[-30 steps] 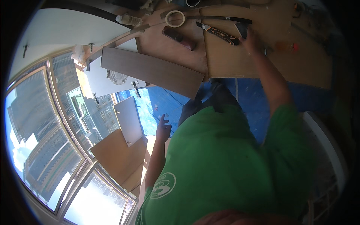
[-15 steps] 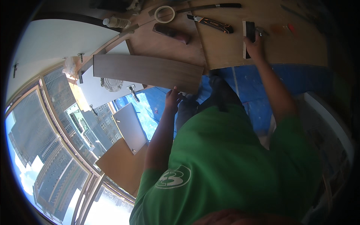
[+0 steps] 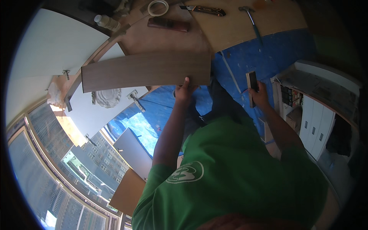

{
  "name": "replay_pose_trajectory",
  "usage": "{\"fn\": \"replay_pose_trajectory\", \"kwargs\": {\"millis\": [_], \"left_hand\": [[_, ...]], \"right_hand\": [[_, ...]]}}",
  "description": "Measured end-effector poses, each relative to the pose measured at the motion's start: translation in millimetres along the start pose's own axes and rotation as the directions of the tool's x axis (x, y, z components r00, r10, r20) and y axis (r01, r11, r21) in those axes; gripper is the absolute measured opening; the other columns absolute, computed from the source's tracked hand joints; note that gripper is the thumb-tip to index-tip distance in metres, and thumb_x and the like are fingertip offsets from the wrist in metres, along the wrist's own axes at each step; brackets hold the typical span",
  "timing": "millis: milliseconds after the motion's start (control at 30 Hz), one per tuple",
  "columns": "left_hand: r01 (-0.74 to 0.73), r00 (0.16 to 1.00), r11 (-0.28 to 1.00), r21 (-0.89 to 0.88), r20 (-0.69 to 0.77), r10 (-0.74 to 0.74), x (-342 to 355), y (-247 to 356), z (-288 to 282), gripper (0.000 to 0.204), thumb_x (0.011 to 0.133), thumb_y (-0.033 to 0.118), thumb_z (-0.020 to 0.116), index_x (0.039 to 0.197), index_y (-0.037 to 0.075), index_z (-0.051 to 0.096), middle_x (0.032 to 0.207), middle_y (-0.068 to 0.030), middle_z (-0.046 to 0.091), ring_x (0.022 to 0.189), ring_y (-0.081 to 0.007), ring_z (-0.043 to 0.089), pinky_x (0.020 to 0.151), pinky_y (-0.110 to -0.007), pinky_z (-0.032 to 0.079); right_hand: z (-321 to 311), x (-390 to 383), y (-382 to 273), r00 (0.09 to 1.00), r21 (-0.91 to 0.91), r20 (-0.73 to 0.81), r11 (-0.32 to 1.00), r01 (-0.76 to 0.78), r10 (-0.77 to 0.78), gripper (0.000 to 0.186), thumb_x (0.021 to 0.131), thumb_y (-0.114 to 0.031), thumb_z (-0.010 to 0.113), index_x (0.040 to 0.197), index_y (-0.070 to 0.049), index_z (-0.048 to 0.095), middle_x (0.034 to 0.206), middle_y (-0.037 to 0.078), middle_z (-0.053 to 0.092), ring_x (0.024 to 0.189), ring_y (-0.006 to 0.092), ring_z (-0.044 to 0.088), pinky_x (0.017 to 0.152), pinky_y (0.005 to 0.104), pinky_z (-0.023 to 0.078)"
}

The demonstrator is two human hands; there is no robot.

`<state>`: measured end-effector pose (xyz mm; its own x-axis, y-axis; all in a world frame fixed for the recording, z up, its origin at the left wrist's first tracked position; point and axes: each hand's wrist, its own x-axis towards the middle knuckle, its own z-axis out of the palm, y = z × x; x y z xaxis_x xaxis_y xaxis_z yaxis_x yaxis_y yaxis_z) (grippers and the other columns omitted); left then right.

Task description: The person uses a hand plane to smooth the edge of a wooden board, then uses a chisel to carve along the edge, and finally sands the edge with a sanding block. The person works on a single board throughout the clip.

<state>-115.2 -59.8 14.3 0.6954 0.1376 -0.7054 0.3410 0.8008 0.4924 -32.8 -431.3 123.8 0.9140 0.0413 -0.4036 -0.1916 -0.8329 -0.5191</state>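
My left hand (image 3: pixel 184 92) grips the near edge of a long grey-brown wood-grain board (image 3: pixel 142 71), thumb on top and fingers beneath. The board lies crosswise in front of me, its right end close to my legs. My right hand (image 3: pixel 260 96) is closed around a narrow block (image 3: pixel 252 82) with a pale wooden side and a dark face, which looks like a sanding block. It is held upright above the blue floor sheet, well to the right of the board and apart from it.
A hammer (image 3: pixel 251 23), utility knife (image 3: pixel 203 10), dark reddish-brown case (image 3: pixel 168 24), tape roll (image 3: pixel 158 7) and plastic bottle (image 3: pixel 107 22) lie across the worktop. White hinged panels (image 3: pixel 111 111) sit at left beside the window. A white cabinet (image 3: pixel 316 124) stands right, and a blue sheet (image 3: pixel 264 53) covers the floor.
My right hand has lifted the block off the worktop and drawn it back toward me, uncovering the hammer. The board has shifted slightly left, and my left hand now grips its edge more firmly.
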Motion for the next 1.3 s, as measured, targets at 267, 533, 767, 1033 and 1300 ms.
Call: {"fn": "replay_pose_trajectory", "kwargs": {"millis": [267, 533, 767, 1033, 1300], "left_hand": [[0.069, 0.992, 0.995, 0.077, 0.096, -0.076, -27, 8, -34, 0.072, 0.098, 0.036, 0.077, 0.152, 0.008, 0.039, 0.147, -0.0175, 0.051, 0.125, -0.0385, 0.063, 0.101, -0.051, 0.057], [0.014, 0.992, 0.987, 0.159, 0.119, -0.033, -19, -1, -42, 0.074, 0.101, 0.044, 0.07, 0.157, 0.01, 0.035, 0.149, -0.0156, 0.052, 0.132, -0.0342, 0.059, 0.108, -0.05, 0.052], [0.37, 0.878, 0.915, 0.162, -0.383, -0.287, -50, 24, -13, 0.062, 0.105, 0.039, 0.063, 0.147, -0.003, 0.046, 0.129, -0.0247, 0.065, 0.114, -0.0309, 0.069, 0.093, -0.043, 0.055], [-0.311, 0.652, -0.409, 0.858, 0.505, 0.566, -14, 92, -1, 0.034, 0.1, 0.033, 0.067, 0.123, 0.009, 0.069, 0.126, -0.0147, 0.068, 0.118, -0.0347, 0.064, 0.1, -0.045, 0.05], [-0.071, 0.675, -0.818, 0.571, 0.631, 0.382, 94, 132, -22, 0.071, 0.103, 0.065, 0.045, 0.162, 0.026, 0.038, 0.174, -0.0089, 0.024, 0.16, -0.0289, 0.022, 0.13, -0.054, 0.015]], "right_hand": [[26, -83, 36, 0.996, 0.117, -0.059, 0.991, -0.057, 0.064, 0.056, 0.086, -0.023, 0.078, 0.134, -0.001, 0.06, 0.123, 0.019, 0.06, 0.113, 0.0328, 0.062, 0.097, 0.0448, 0.051], [34, -88, 28, 0.979, 0.434, 0.121, 0.879, -0.2, 0.163, 0.057, 0.088, -0.021, 0.076, 0.139, -0.004, 0.058, 0.119, 0.011, 0.066, 0.108, 0.0232, 0.066, 0.093, 0.0411, 0.053], [44, -78, 53, 0.929, 0.778, 0.362, 0.524, -0.347, 0.077, 0.063, 0.097, -0.035, 0.061, 0.149, -0.002, 0.048, 0.116, 0.01, 0.064, 0.103, 0.0207, 0.064, 0.089, 0.0346, 0.051], [86, -23, 38, 0.892, 0.867, 0.445, 0.283, -0.409, -0.074, 0.061, 0.102, -0.05, 0.06, 0.141, -0.003, 0.052, 0.106, 0.009, 0.066, 0.088, 0.0181, 0.062, 0.079, 0.032, 0.049], [169, 9, -8, 0.927, 0.894, 0.226, 0.442, -0.075, -0.298, 0.071, 0.097, -0.035, 0.075, 0.153, -0.005, 0.045, 0.121, 0.01, 0.062, 0.113, 0.0201, 0.062, 0.098, 0.0358, 0.052]]}}
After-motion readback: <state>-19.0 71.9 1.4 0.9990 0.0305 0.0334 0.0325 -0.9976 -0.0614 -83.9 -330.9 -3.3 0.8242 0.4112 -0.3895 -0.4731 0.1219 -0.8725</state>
